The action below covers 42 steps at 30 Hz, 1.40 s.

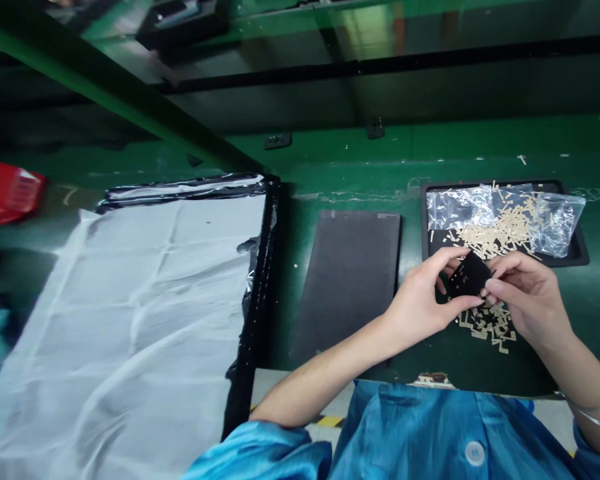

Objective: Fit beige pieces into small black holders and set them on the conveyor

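A small black square plate [471,275] with a few tiny holes or marks is held tilted above the green bench. My left hand [425,293] grips it between thumb and fingers along its left and lower edges. At its right corner, the thumb and fingers of my right hand [527,290] are pinched together; whether a small piece is between them I cannot make out. Below lies a loose heap of small beige pieces [490,327], some L-shaped. Just beyond my hands, a black tray [575,250] carries many thin beige strips [505,227] and clear plastic bags [557,220].
A dark flat board [350,273] lies left of my hands. Farther left, a black-edged stack is covered by a white sheet [145,320]. A green beam [130,93] slants across the back left. Two small black parts [278,141] sit near the rear ledge; a red bin [7,190] stands far left.
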Each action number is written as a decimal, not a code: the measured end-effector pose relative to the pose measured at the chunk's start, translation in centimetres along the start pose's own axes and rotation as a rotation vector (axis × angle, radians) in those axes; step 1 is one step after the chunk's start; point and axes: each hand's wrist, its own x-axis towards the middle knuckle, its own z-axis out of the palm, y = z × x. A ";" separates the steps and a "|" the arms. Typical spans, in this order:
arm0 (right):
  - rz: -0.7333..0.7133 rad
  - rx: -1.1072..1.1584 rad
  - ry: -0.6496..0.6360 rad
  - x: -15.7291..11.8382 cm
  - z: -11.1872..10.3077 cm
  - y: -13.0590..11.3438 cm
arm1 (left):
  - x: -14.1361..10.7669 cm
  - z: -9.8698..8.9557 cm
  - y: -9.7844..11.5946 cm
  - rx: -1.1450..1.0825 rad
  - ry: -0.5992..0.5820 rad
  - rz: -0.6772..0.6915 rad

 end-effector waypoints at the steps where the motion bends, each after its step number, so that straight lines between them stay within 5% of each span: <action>1: -0.002 0.007 -0.006 0.0 0.0 0.0 | 0.0 0.0 -0.1 0.007 0.010 0.026; 12: -0.013 0.086 -0.042 0.1 0.4 -0.3 | -0.1 -0.1 -0.6 0.215 0.109 0.295; 20: 0.110 0.165 -0.090 0.4 0.1 -0.4 | -0.1 -0.1 -0.8 0.356 0.178 0.448; 29: 0.251 0.232 -0.141 0.7 0.1 0.1 | 0.1 0.0 -1.0 0.317 0.092 0.560; 32: 0.213 0.203 -0.073 0.9 0.2 0.2 | 0.3 0.0 -0.9 0.158 0.044 0.409; 37: 0.125 0.124 -0.025 0.9 0.0 -0.4 | 1.9 -1.2 -0.8 -0.498 -0.005 -0.130; 42: 0.174 0.104 -0.093 0.7 0.5 -0.3 | 3.0 -2.0 -0.5 -0.564 0.014 -0.242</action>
